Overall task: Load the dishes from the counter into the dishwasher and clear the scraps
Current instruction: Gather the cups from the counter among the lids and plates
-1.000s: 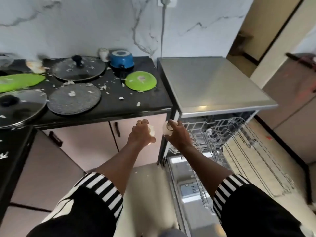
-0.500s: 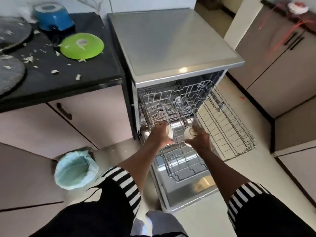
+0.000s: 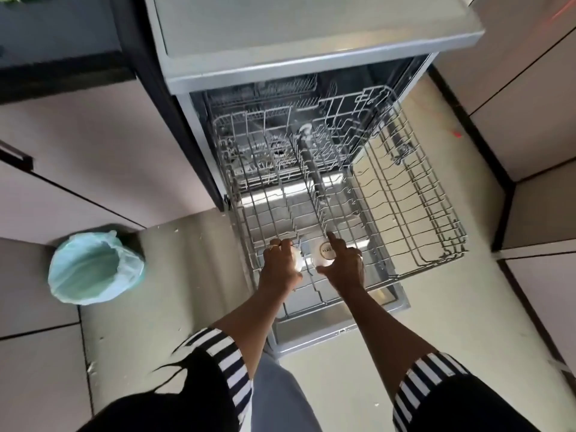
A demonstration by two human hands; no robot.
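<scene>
Two small white cups: I am gripping one cup (image 3: 297, 260) in my left hand (image 3: 280, 269), the other cup (image 3: 324, 254) in my right hand (image 3: 345, 267), over the dishwasher rack (image 3: 405, 213)

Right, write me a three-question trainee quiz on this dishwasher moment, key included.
1. True or false: the right hand is empty.
2. Pick one: the lined bin stands A) on the floor left of the dishwasher, B) on the counter, C) in a sink.
3. Fill in: each hand holds a small white ____ at the front of the pulled-out wire rack.
Key: 1 false, it holds a white cup; 2 A; 3 cup, the left hand holds a second cup.
</scene>
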